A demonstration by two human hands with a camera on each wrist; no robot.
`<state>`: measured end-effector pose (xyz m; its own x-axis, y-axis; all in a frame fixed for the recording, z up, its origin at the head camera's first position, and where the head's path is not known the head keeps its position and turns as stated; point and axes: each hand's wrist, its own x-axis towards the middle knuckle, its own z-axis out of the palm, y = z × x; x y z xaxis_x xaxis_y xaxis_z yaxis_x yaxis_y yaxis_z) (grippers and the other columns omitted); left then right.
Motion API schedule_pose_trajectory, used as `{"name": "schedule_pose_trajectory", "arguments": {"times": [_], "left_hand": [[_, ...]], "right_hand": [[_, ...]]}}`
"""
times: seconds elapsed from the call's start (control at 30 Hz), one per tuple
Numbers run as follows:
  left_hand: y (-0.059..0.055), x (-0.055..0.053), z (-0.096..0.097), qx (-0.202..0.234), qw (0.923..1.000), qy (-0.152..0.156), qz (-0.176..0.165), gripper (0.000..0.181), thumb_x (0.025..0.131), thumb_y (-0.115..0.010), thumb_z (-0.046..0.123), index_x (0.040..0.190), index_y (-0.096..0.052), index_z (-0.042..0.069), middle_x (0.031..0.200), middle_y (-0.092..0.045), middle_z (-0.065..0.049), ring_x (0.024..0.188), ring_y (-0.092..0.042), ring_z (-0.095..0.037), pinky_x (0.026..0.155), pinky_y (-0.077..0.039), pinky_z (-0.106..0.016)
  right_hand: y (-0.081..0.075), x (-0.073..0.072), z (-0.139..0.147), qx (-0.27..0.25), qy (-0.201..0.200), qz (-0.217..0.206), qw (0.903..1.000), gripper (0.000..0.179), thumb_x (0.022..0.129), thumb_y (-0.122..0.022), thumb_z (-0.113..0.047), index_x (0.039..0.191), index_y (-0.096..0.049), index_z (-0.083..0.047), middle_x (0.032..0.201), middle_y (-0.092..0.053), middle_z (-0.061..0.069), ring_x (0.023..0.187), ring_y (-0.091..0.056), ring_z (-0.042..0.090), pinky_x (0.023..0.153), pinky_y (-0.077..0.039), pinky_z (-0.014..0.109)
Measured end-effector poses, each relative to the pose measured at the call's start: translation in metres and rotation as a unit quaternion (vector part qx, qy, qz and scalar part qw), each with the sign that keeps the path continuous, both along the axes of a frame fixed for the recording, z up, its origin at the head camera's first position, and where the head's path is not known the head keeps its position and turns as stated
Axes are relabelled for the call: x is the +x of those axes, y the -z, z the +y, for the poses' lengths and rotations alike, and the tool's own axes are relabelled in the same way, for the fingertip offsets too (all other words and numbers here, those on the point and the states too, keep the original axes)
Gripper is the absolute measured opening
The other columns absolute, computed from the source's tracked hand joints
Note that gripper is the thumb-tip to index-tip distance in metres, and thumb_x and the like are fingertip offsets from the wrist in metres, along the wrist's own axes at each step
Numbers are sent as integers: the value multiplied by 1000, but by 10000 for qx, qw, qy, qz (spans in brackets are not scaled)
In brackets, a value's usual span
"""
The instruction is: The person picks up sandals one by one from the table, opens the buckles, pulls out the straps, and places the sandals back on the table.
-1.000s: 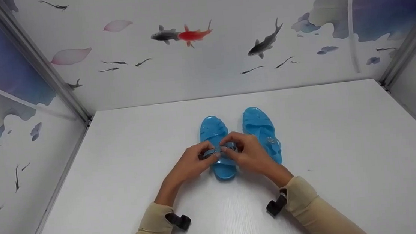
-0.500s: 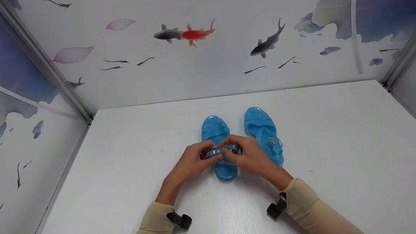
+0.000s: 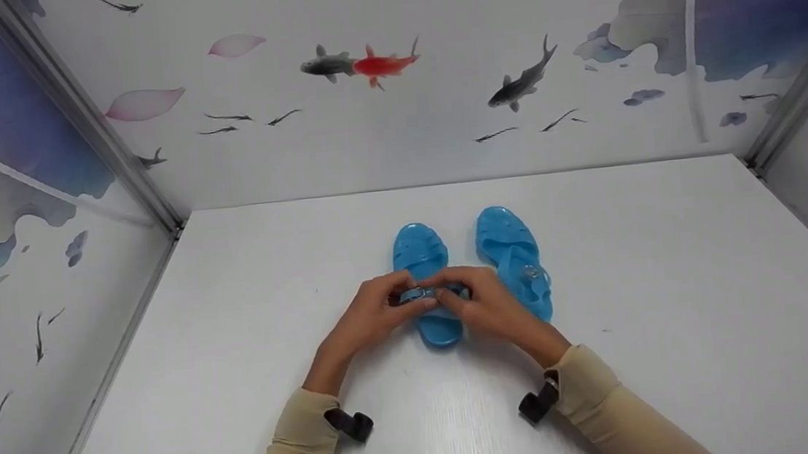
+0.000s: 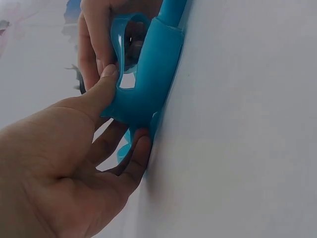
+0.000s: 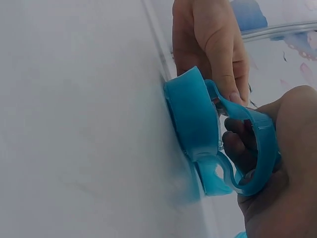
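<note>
Two blue jelly sandals lie side by side. Both hands work at the ankle strap [image 3: 417, 294] of the left sandal [image 3: 419, 246], whose sole rests on the table. My left hand [image 3: 373, 311] pinches the strap near a small metal buckle, partly covered by the fingers. From the other side my right hand [image 3: 489, 298] pinches the strap, thumb and forefinger meeting the left fingertips. In the right wrist view the strap [image 5: 266, 153] arches up beside the heel [image 5: 190, 116], with right fingers inside its loop. The right sandal [image 3: 506, 236] stands untouched, partly behind the right hand.
The white tabletop [image 3: 269, 268] spreads around the sandals. A back wall [image 3: 396, 140] printed with fish and side panels enclose it. Dark wrist cameras [image 3: 352, 425] are strapped at both beige cuffs.
The fingertips have drawn closer together over the strap, and the right forefinger has straightened toward the left hand. More of the strap shows between the fingers. Both sandals stay in place.
</note>
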<state>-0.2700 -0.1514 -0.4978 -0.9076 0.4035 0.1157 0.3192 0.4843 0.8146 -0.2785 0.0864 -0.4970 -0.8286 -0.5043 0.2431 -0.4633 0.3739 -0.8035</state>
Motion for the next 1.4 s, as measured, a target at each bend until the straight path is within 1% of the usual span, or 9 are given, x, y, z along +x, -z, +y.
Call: {"name": "schedule_pose_trajectory", "arguments": {"times": [0.2,0.33,0.43,0.53,0.63,0.83,0.97,1.1,1.4], "left_hand": [[3,1,-2,-7,9999,-111,-55,29,101,-76,46,102,-62,21,88,-49,6,90,-54,-12,78,-42,-28],[3,0,-6,5,10000,-10,-50,29,101,-77,48,104,-64,22,91,-53,7,93,-57,-13,81,-46,-30],[3,-2,-12,80,9997,211,-91,25,101,-77,47,109,-68,25,100,-62,8,100,-62,-13,92,-53,-31],[2,-4,-19,222,9982,518,-213,21,104,-74,43,117,-71,28,112,-69,8,107,-65,-14,101,-56,-34],[2,-6,-24,284,9963,744,-315,20,107,-70,40,122,-72,28,118,-71,7,109,-66,-15,101,-56,-34],[4,-10,-26,275,9957,798,-374,19,107,-70,38,123,-72,28,116,-70,7,107,-64,-15,98,-55,-33],[5,-11,-28,309,9950,869,-394,18,108,-69,36,123,-72,28,116,-70,7,108,-64,-15,99,-55,-33],[6,-10,-31,342,9945,904,-402,16,109,-68,34,123,-73,29,116,-70,6,109,-63,-17,100,-54,-32],[6,-10,-30,340,9944,918,-393,16,109,-68,29,124,-72,24,125,-72,5,118,-66,-16,110,-53,-36]], "right_hand": [[4,-1,0,-125,215,20,9997,20,109,-66,-22,125,-78,-26,115,-78,-7,94,-66,16,79,-59,30],[7,-1,0,-209,84,140,9996,24,109,-65,-19,127,-80,-26,124,-80,-9,103,-71,13,92,-62,33],[8,-1,0,-241,47,143,9996,26,109,-65,-19,128,-80,-29,126,-79,-12,109,-73,10,97,-62,33],[7,0,1,-322,-25,145,9994,29,109,-64,-17,131,-80,-29,128,-79,-11,107,-73,11,93,-61,31],[6,-1,1,-375,-167,156,9990,33,109,-62,-14,135,-78,-27,130,-79,-8,104,-71,14,87,-59,28],[6,-1,2,-347,-119,63,9993,36,109,-61,-13,136,-76,-33,128,-78,-11,100,-69,15,85,-57,31],[7,-2,4,-258,-222,103,9994,39,109,-60,-11,136,-76,-33,102,-78,-10,89,-66,15,76,-53,27],[5,-2,4,-62,-370,90,9993,41,109,-58,-9,139,-74,-33,77,-58,-5,75,-58,15,65,-45,24],[4,-3,4,-104,-623,3,9980,50,108,-53,1,144,-71,-29,73,-46,-4,66,-50,13,60,-40,22]]}}
